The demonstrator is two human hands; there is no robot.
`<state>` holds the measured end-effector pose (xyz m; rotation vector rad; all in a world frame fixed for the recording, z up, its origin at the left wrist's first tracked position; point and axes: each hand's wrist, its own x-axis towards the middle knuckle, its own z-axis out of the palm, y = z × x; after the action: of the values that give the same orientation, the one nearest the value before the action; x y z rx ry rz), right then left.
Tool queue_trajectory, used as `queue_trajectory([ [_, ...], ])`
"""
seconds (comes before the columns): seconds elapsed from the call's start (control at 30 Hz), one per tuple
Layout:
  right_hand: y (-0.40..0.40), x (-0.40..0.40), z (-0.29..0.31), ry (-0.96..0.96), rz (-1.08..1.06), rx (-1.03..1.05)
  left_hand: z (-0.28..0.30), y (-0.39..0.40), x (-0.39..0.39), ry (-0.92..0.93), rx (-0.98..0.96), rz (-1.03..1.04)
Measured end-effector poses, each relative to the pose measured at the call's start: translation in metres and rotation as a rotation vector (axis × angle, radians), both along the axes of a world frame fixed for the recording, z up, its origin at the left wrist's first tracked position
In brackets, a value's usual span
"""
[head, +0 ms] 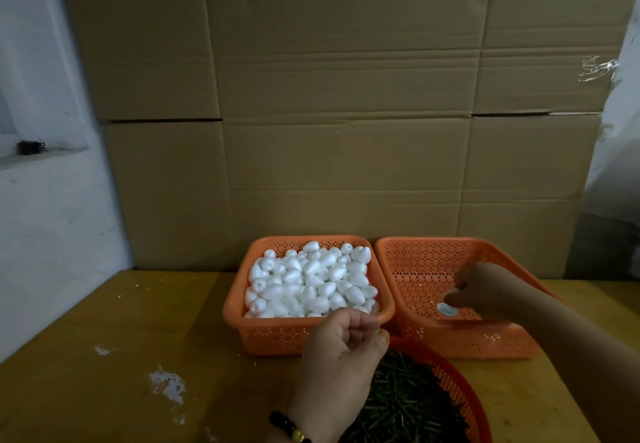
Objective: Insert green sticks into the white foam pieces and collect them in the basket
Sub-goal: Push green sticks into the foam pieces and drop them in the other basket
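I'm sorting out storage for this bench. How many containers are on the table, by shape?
Rectangular orange baskets: 2, one full of white foam pieces, one nearly empty
Round orange basket of green sticks: 1
Total: 3

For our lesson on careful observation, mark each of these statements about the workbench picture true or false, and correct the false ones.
1. The left basket is full of white foam pieces. True.
2. The right basket is heaped with finished pieces. False: it is nearly bare; only one whitish piece lies on its floor by the right hand.
3. The green sticks lie in a round red basket nearest the person. True.
4. The left hand rests flat on the table. False: its fingers are curled, above the sticks.
5. The right hand reaches into the right basket. True.
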<state>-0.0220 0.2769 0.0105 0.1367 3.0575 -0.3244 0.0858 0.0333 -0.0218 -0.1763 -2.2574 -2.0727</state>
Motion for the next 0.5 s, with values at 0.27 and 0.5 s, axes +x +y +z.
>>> queue_trajectory([
  [0.27, 0.002, -0.019, -0.021, -0.154, -0.099, -0.042, -0.005, 0.003, 0.000, 0.110, -0.120, -0.005],
  [0.5, -0.008, 0.005, -0.015, 0.500, -0.104, -0.135, -0.001, -0.012, -0.016, 0.189, -0.259, 0.083],
])
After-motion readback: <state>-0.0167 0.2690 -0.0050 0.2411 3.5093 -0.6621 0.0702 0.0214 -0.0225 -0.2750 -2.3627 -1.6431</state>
